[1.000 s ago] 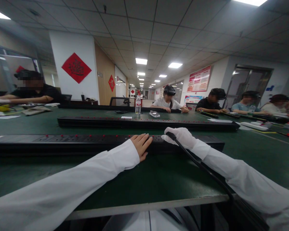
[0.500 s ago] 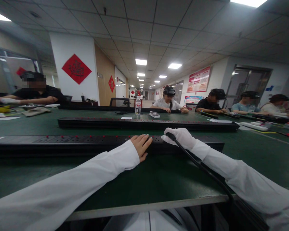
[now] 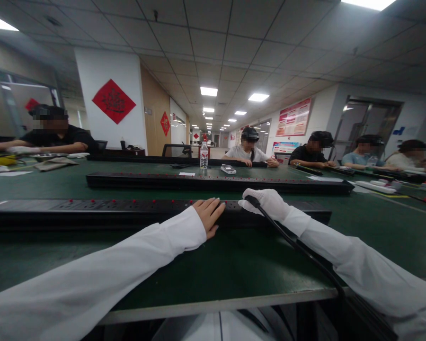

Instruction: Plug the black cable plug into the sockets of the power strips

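Observation:
A long black power strip point(image 3: 102, 215) with a row of sockets and red buttons lies across the green table before me. My bare left hand point(image 3: 208, 215) rests on it, fingers stretched over the top and thumb low at the front side. To the right, my right hand point(image 3: 268, 202) in a white glove is closed around a black plug point(image 3: 252, 200) over the strip's right part. From the plug a thick black cable point(image 3: 310, 251) runs down under my right forearm and past the table edge. Whether the plug's pins sit in a socket is hidden.
Behind lies a second black power strip point(image 3: 216, 182), and a third strip point(image 3: 138, 161) farther back. A water bottle point(image 3: 203, 156) and a small white device point(image 3: 228, 169) stand between them. Co-workers sit around the table. The table's front edge point(image 3: 220, 305) is close to me.
Both hands keep their places on the strip and the plug. Only the camera view has shifted very slightly. A co-worker's arm at the far left has moved a little.

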`<state>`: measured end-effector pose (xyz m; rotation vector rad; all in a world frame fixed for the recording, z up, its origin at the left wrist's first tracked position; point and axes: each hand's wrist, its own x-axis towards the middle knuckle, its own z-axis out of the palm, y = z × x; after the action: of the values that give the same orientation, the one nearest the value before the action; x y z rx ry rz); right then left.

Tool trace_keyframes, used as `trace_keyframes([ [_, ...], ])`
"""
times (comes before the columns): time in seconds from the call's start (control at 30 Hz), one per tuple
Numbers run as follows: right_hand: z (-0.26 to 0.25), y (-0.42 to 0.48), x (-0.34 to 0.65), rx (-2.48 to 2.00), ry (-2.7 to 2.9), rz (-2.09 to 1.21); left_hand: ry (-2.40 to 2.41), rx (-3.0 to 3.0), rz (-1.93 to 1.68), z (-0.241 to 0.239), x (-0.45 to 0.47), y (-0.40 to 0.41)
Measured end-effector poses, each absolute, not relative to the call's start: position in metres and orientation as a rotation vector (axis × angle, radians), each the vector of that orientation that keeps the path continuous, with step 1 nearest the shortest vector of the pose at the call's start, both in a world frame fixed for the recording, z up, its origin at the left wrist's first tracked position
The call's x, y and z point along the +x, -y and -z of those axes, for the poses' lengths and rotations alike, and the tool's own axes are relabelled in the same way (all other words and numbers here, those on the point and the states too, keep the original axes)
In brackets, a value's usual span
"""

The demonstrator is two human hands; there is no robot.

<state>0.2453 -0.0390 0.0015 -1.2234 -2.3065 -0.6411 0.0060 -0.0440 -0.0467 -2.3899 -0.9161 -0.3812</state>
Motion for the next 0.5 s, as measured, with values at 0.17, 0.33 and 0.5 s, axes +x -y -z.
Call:
trace_keyframes([
  [0.17,-0.0028,0.0393,0.2450,-1.229,2.323,0.649,0.913,-2.392,0.374,0.0470,0.0058,0.0428],
  [0.33,-0.0042,0.0407,0.2445,-1.233,2.329,0.639,0.900,-2.393,0.403,0.0495,0.0057,0.0406],
  [0.5,-0.0031,0.0404,0.2447,-1.234,2.317,0.645,0.899,-2.394,0.412,0.0505,0.0061,0.0401],
])
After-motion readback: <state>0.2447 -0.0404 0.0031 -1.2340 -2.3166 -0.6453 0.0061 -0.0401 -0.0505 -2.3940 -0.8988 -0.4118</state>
